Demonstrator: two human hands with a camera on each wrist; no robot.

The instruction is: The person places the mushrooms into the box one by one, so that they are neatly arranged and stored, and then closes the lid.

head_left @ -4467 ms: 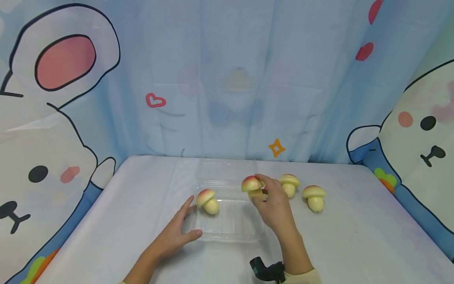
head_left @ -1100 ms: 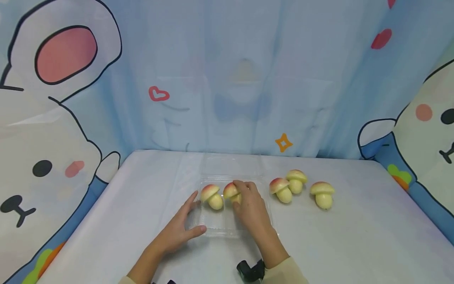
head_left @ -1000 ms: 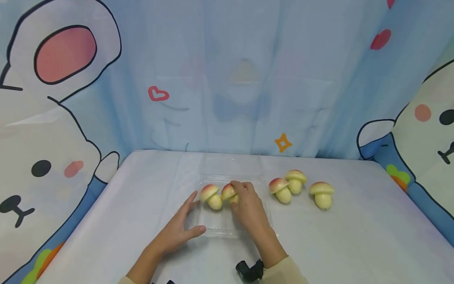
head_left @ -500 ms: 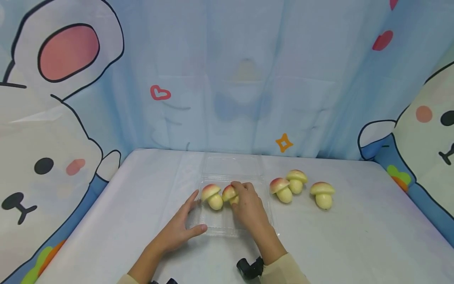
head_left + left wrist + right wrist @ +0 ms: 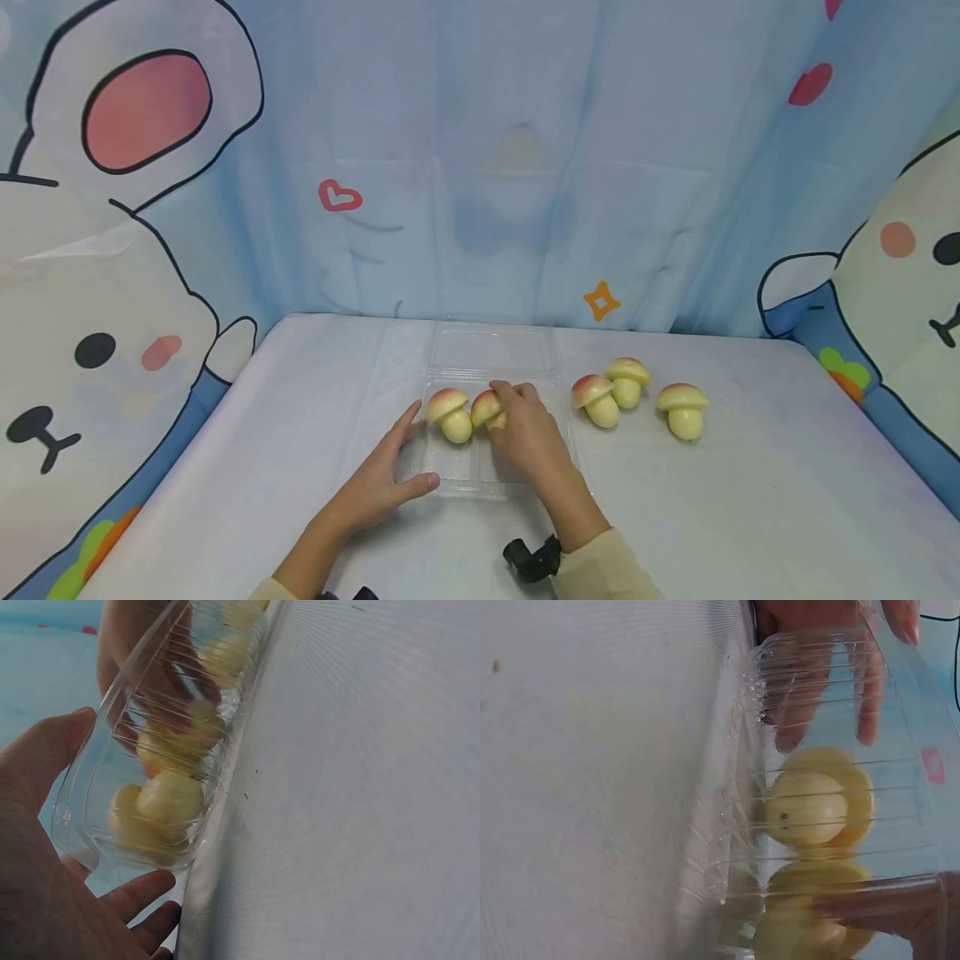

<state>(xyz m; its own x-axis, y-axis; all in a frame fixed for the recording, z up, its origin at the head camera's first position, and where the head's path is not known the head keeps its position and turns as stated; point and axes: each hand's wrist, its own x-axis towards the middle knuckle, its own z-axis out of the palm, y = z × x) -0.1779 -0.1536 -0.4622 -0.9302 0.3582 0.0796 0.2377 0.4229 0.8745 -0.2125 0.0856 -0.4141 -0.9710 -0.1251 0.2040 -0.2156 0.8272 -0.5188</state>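
Note:
A clear plastic clamshell tray (image 5: 480,477) lies open on the white table, its lid (image 5: 491,348) folded back. Two toy mushrooms with red-yellow caps stand inside it. The left one (image 5: 448,414) is free. My right hand (image 5: 504,402) grips the second mushroom (image 5: 486,408) right beside it, fingers curled over the cap. My left hand (image 5: 412,454) rests against the tray's left front corner, fingers straight along the side and thumb at the front edge. The left wrist view shows the tray (image 5: 97,825) and a mushroom (image 5: 169,802) through its wall. The right wrist view shows both mushrooms (image 5: 817,799) through the plastic.
Three more mushrooms stand on the table right of the tray: one close by (image 5: 595,400), one behind it (image 5: 627,382), one further right (image 5: 682,410). A cartoon-printed blue curtain (image 5: 495,167) closes off the back and sides.
Over 4.5 s my right hand brought its mushroom down from above the tray's right side to beside the first mushroom. In the last second, hardly anything has moved.

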